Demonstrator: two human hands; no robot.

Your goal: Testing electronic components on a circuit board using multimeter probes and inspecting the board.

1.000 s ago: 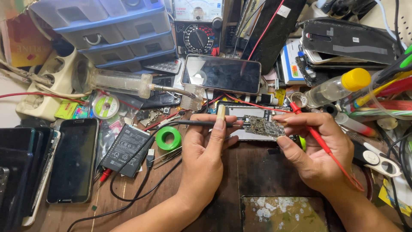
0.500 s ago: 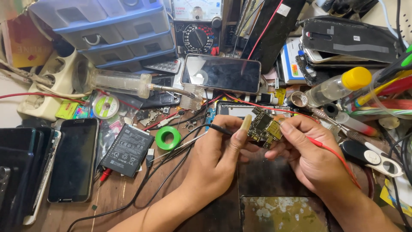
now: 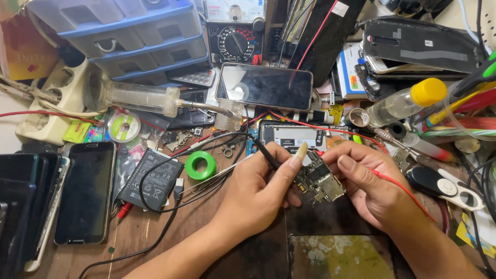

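**Both hands on a small circuit board over a crowded repair counter**

Wooden and crowded, the counter (image 3: 129, 243) in front of you carries phones, tools and loose wire on every side. Your left hand (image 3: 258, 188) has its grip closed on a black probe (image 3: 266, 153), pinched between thumb and fingers, with its black lead looping away to the left. Your right hand (image 3: 372, 188) has its grip clamped on the right edge of a small circuit board (image 3: 318, 181); a red lead (image 3: 408, 191) runs across that hand toward the right. The board sits between your two hands, tilted, lifted just above the dark mat at the counter's near middle, and your left thumb touches its left edge. Whether the probe tip touches the board, you cannot tell from here.

Just behind the board lies an opened phone frame (image 3: 294, 137), and farther back a dark-screened phone (image 3: 264, 87). A green tape roll (image 3: 200, 165) and a black battery (image 3: 150, 180) lie to your left, beside another dark phone (image 3: 85, 194). An analog multimeter (image 3: 235, 39) stands at the back, next to blue drawers (image 3: 129, 36).
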